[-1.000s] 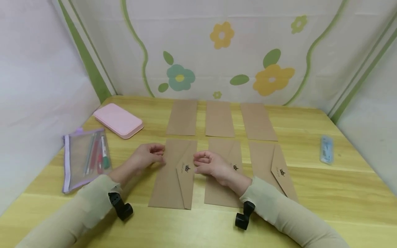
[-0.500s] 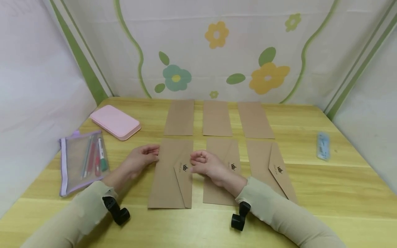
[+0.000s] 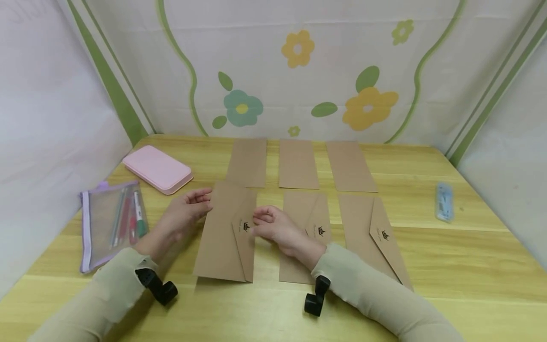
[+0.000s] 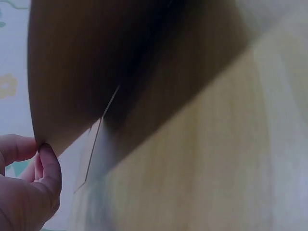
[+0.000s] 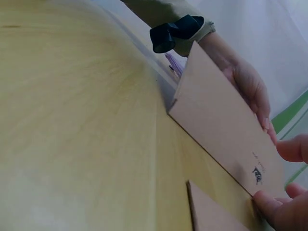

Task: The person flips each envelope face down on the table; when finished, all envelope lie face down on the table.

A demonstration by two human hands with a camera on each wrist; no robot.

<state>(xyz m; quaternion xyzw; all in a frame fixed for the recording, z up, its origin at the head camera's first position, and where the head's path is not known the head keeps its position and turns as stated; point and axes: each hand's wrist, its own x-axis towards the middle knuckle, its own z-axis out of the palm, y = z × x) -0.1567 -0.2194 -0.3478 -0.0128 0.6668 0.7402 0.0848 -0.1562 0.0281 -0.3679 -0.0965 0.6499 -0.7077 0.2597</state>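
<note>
A brown kraft envelope [image 3: 222, 237], its pointed flap printed with a small dark crown, is raised off the wooden table, and its near edge casts a shadow. My left hand [image 3: 181, 213] pinches its left edge; in the left wrist view thumb and finger of that hand [image 4: 29, 183] meet on the paper. On the opposite edge, my right hand [image 3: 279, 230] grips it beside the crown. The right wrist view has the envelope [image 5: 221, 120] tilted between both hands. A second crowned envelope [image 3: 297, 261] lies partly under my right hand and forearm.
A third crowned envelope [image 3: 363, 237] lies to the right. Behind are three plain brown paper rectangles, left [image 3: 248, 164], middle [image 3: 298, 164] and right [image 3: 351, 166]. A pink case [image 3: 158, 166] and a mesh zip pouch [image 3: 102, 228] of pens are left; a small blue item [image 3: 445, 202] is far right.
The left envelope, flat on the table before, has come up and shifted slightly left, now overlapping the plain rectangle behind it. Both hands have moved left with it.
</note>
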